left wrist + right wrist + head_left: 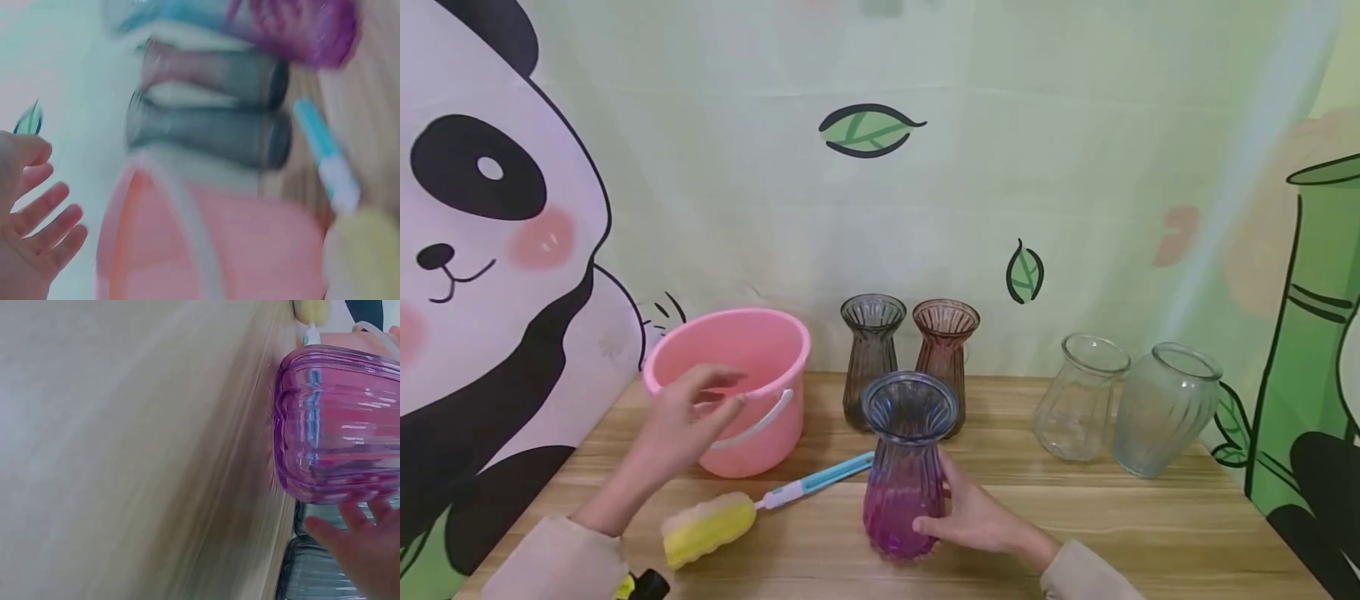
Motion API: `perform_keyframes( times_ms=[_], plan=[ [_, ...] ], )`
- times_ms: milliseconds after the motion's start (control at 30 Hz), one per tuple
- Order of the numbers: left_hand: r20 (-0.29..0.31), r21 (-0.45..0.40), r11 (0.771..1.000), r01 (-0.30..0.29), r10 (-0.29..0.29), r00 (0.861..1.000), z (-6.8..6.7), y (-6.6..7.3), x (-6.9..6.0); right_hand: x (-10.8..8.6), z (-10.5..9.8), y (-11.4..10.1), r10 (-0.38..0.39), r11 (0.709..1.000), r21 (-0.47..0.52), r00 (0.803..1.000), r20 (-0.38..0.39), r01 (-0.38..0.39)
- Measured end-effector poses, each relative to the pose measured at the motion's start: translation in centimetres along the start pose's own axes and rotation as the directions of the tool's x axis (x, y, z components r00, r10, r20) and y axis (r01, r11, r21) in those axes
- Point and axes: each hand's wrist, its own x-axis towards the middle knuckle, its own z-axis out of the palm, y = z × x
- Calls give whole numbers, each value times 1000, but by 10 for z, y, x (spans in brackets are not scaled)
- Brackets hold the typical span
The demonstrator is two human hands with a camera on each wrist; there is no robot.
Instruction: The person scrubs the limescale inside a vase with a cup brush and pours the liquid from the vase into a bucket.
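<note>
A glass vase, bluish at its flared rim and purple below, stands near the front middle of the table. My right hand holds its lower right side, thumb across the front and fingers partly hidden behind. In the right wrist view, fingertips meet the purple glass. My left hand hovers in front of the pink bucket, fingers loosely bent with nothing in them; the left wrist view shows the fingers spread. Between the hands lies a sponge brush with a blue and white handle.
Behind the held vase stand a grey vase and a reddish-brown vase. At the right are a clear glass vase and a bluish clear vase. A black-and-yellow object shows at the front left edge.
</note>
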Motion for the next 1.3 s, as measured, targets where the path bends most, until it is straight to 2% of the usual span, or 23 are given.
perform_keyframes(
  times_ms=[67, 167, 233, 333, 400, 467, 600, 700, 767, 833, 967, 1067, 1133, 1200, 1300],
  plan=[
    [-60, 41, 997, 69, -66, 996, -17, -11, 2, 3, 2, 0, -8, 1000, 30, 1000, -5, 8],
    [-134, 86, 981, 176, -163, 977, -36, -29, 4, 8, 3, 1, -25, 994, 108, 1000, 9, 24],
    [-143, 90, 963, 255, -241, 960, -45, -41, 4, 10, 4, 2, -32, 993, 116, 999, 11, 31],
    [-120, 69, 932, 355, -345, 931, -53, -57, 4, 14, 5, 4, -27, 998, 63, 1000, -6, 28],
    [-100, 42, 908, 417, -412, 906, -54, -65, 5, 16, 6, 4, -18, 999, 29, 1000, -21, 18],
    [-87, 17, 877, 481, -478, 874, -53, -69, 7, 17, 7, 4, -9, 1000, 12, 1000, -29, 9],
    [-49, -50, 817, 574, -577, 816, -51, -74, 13, 18, 9, 4, 3, 999, 38, 999, -39, -2],
    [2, -141, 769, 624, -630, 777, -50, -75, 17, 18, 11, 2, -1, 998, 66, 999, -46, 4],
    [43, -224, 726, 650, -659, 751, -49, -76, 19, 18, 12, 0, 2, 998, 68, 999, -55, 2],
    [66, -298, 686, 664, -679, 731, -49, -77, 20, 17, 13, -8, 15, 997, 80, 998, -61, -11],
    [100, -406, 619, 672, -701, 706, -50, -78, 19, 19, 19, -16, 43, 997, 71, 993, -113, -35],
    [116, -441, 591, 676, -709, 695, -50, -80, 19, 26, 24, -12, 45, 998, 56, 981, -189, -35],
    [119, -454, 581, 676, -712, 692, -50, -81, 20, 32, 25, -9, 34, 999, 18, 966, -255, -31],
    [119, -455, 580, 676, -712, 692, -51, -81, 20, 37, 26, -13, 6, 996, -79, 945, -328, -34],
    [114, -451, 582, 676, -714, 691, -50, -83, 19, 45, 26, -21, -58, 963, -263, 904, -423, -61]
  ],
)
